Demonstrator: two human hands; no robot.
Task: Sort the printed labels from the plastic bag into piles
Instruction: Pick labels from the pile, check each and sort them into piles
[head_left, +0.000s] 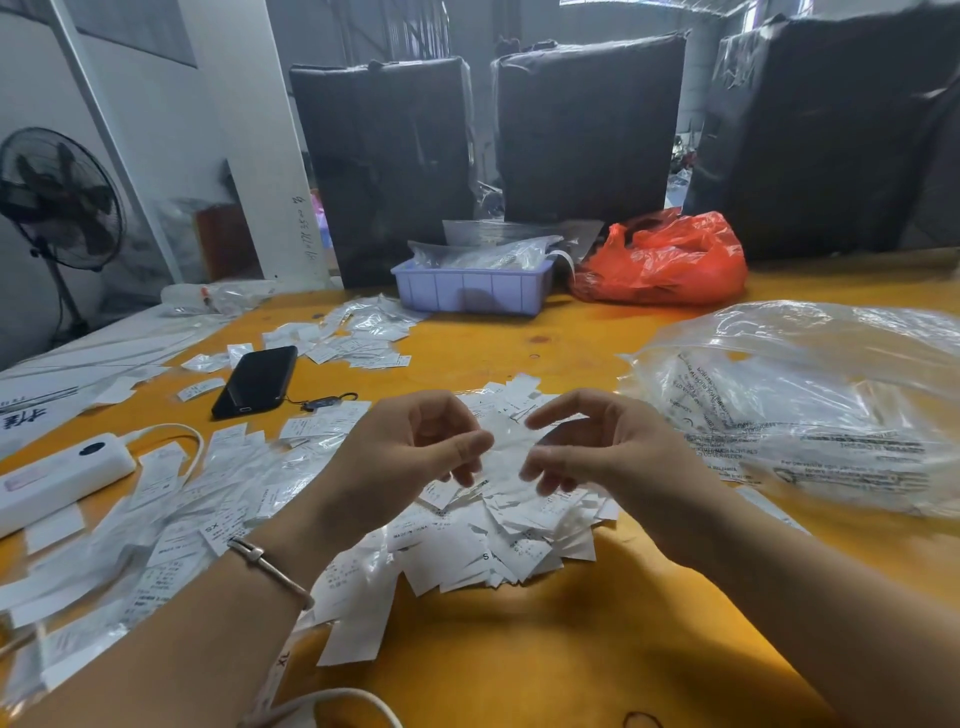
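A heap of white printed labels (514, 535) lies on the yellow table (545, 654) right under my hands. My left hand (415, 452) and my right hand (597, 447) hover just above it, fingers curled. Between them hangs a small clear plastic bag (506, 441), blurred; each hand pinches one side of it. More labels and small clear bags (171, 525) spread over the table's left part. A further scatter of labels (353, 343) lies beyond the phone.
A black phone (257, 379) and a white power bank (57, 480) with its cable lie at left. Large crumpled clear bags (810, 400) fill the right side. At the back stand a lilac tray (472, 291), a red bag (665, 260) and dark wrapped bales (587, 124).
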